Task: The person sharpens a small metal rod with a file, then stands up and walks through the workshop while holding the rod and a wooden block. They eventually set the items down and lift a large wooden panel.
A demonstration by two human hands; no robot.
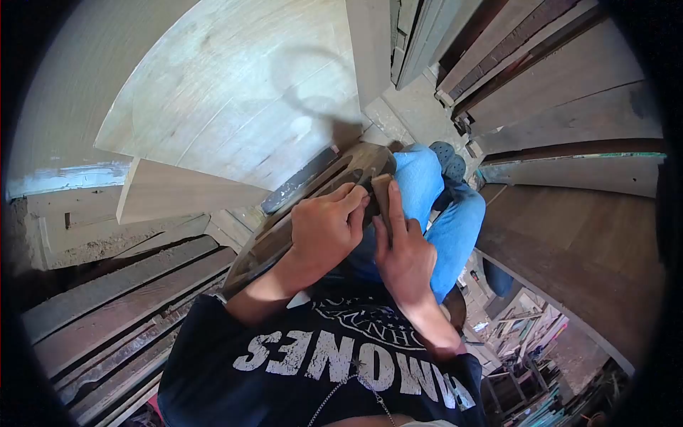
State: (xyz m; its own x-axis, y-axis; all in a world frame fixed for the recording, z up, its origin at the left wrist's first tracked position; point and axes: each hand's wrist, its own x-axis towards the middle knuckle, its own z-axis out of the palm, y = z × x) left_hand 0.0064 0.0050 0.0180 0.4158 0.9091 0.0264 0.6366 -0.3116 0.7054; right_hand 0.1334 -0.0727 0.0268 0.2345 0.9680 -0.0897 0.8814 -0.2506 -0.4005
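Note:
My left hand [327, 222] is closed in front of me, thumb and fingers pressed together. What it grips, if anything, is hidden by its fingers. Just beside it, my right hand [407, 257] pinches a small flat brown piece [382, 191], which may be wood or folded sandpaper; its index finger lies along the piece's edge. Behind and below my left hand is a curved wooden part with slot-like openings [348, 169], leaning across my lap. My left wrist passes close over its near end.
A large pale wooden panel [235, 92] stands ahead on the left. Stacked boards [121, 299] lie at lower left, and more planks [555, 92] at upper right. A brown wooden surface [569, 249] is to my right. Scrap wood [530, 334] litters the floor at lower right.

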